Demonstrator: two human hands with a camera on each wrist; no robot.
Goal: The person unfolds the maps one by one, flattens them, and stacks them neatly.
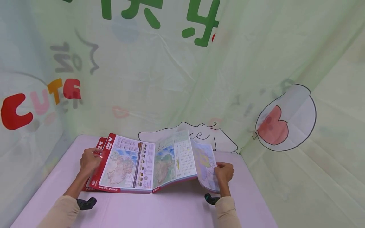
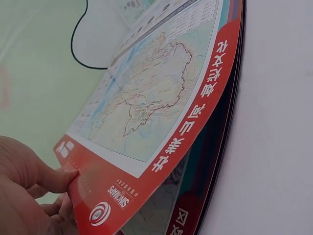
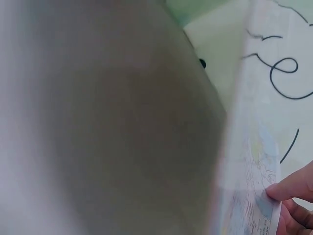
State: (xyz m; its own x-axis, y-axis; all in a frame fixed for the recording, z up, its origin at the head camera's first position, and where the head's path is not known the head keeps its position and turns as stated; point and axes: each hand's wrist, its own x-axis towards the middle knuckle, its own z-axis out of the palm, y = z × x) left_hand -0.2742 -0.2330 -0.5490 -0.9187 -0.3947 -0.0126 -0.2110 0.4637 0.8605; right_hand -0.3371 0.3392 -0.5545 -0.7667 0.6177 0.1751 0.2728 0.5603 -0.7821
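Note:
A map book (image 1: 122,171) with red borders lies spread on the table, showing a colourful map and a column of small pictures on its left side. My left hand (image 1: 90,161) pinches the red left edge, thumb on top and fingers underneath; in the left wrist view that edge (image 2: 142,183) is lifted off the layers below. In the middle, a page with a map and text (image 1: 178,161) arches upward. My right hand (image 1: 224,172) pinches the outer edge of a bent map sheet (image 1: 206,166) at the right, its thumb on the printed face.
The table has a pale pink cover (image 1: 176,210). Light green curtain (image 1: 159,79) hangs close behind it and along both sides, printed with letters and cartoon shapes. A black wrist device (image 1: 86,203) is strapped at the left wrist, another (image 1: 211,199) at the right.

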